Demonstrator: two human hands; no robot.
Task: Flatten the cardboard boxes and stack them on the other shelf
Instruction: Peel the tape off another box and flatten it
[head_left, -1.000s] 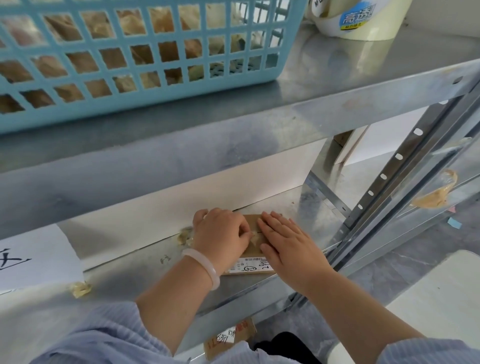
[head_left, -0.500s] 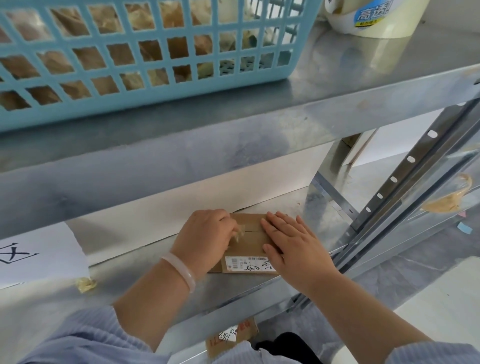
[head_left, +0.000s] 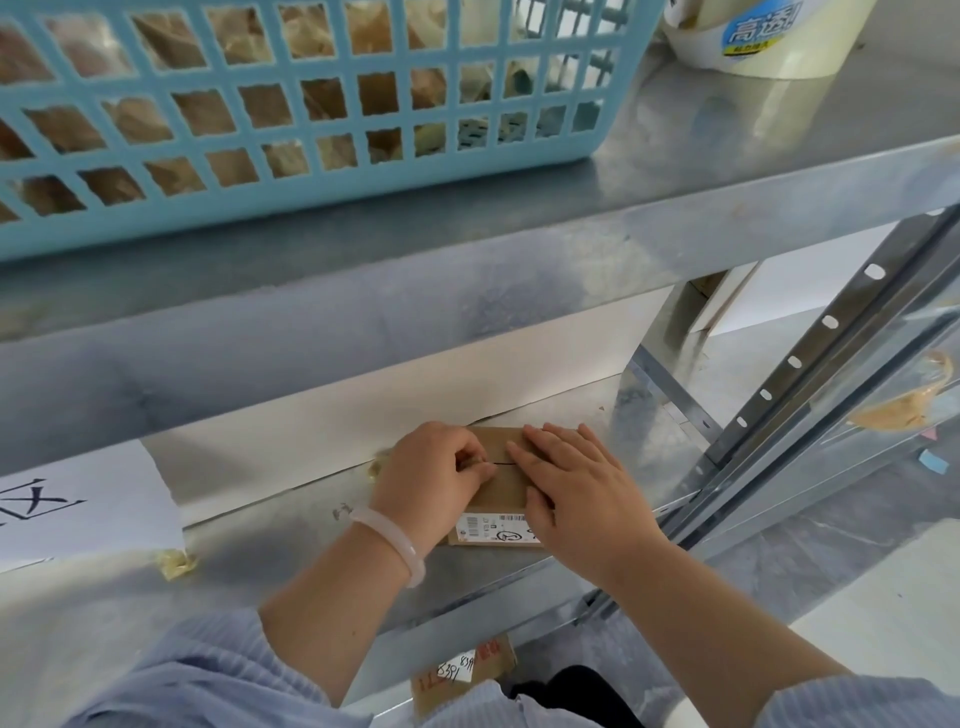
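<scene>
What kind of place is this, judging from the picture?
Probably a storeroom or parcel-packing area. There are bare metal shelves, a blue basket full of brown wrappings, a roll of tape, and a small cardboard box with a shipping label.

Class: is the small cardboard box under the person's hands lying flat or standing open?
Flat: the cardboard box lies low on the shelf, both hands pressing it.

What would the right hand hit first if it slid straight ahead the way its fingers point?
Probably the left hand: the right hand lies flat on the cardboard box, fingertips aimed up-left and almost touching it. Depth looks shared, since both rest on the box.
</scene>
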